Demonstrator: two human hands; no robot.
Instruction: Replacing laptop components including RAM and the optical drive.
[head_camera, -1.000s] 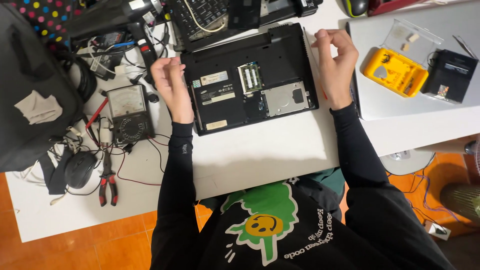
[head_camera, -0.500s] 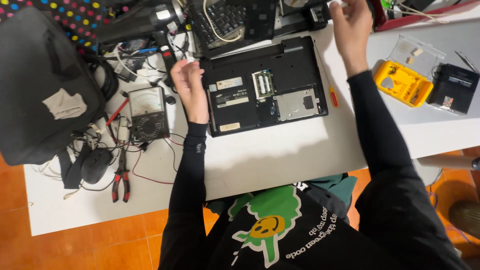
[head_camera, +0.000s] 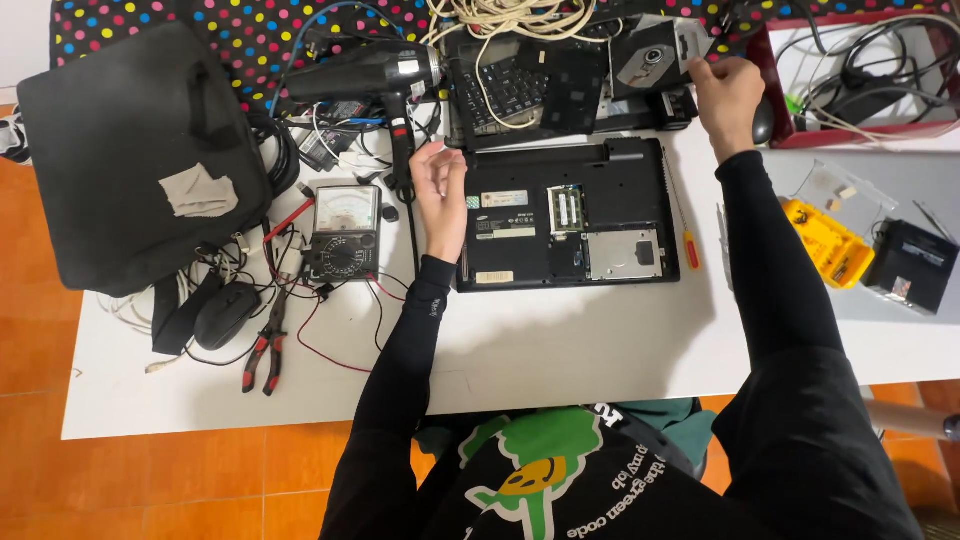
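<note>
A person's 2 hands work over an upturned black laptop (head_camera: 570, 215) on a white table (head_camera: 560, 350).

The laptop lies bottom-up near the table's far edge, its memory slot and silver drive bay uncovered. The left hand (head_camera: 440, 195) rests at the laptop's left edge, fingers loosely curled and holding nothing. The right hand (head_camera: 728, 92) reaches beyond the laptop's far right corner and pinches a small grey plate (head_camera: 692, 42) beside an optical drive (head_camera: 645, 55). A red-handled screwdriver (head_camera: 686, 235) lies just right of the laptop. An analog multimeter (head_camera: 343, 232) sits to the left, with pliers (head_camera: 265, 350) and a black heat gun (head_camera: 370, 75) nearby.
</note>
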